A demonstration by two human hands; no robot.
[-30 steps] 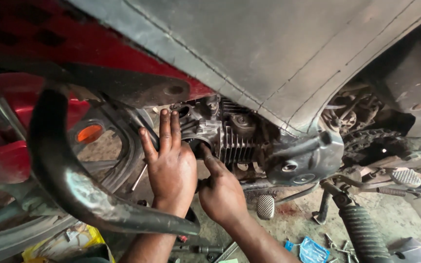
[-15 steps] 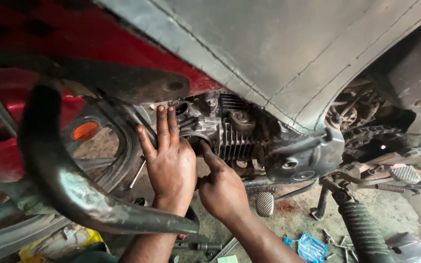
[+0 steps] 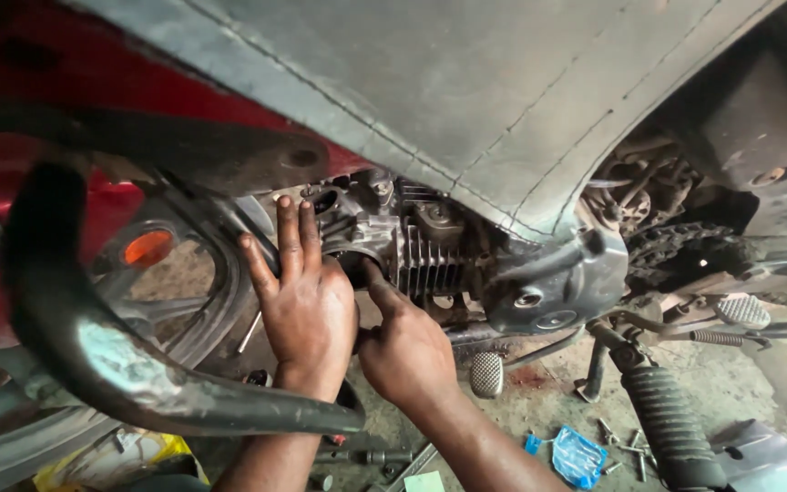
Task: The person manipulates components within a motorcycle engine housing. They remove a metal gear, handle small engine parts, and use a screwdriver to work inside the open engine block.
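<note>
Dull, grimy finned metal engine (image 3: 430, 264), matt grey stitched seat cover (image 3: 466, 100), ribbed black rubber footpeg (image 3: 671, 424)

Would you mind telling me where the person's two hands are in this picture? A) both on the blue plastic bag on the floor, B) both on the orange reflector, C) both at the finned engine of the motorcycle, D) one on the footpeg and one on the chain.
C: the left hand lies flat with its fingers up against the finned engine, and the right hand points a finger into the opening beside it.
</note>
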